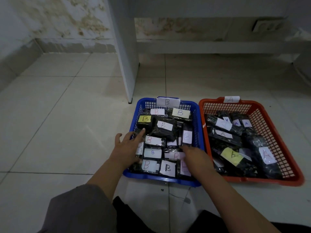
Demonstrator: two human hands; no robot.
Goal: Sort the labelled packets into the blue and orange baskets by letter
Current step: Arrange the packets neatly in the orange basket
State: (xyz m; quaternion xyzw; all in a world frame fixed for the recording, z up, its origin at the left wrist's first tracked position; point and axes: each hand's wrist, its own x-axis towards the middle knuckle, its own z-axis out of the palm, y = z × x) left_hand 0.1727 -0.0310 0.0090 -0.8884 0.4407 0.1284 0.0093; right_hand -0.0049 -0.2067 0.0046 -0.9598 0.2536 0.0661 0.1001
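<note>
Black packets [164, 127] with B labels fill the blue basket [196, 115]. Left hand [127, 147] lies spread across them; right hand's [193, 154] fingers point down among them, grip unclear.

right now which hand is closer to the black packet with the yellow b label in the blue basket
Left. The left hand has fingertips just below the black packet with the yellow B label; the right hand is further, lower right.
</note>
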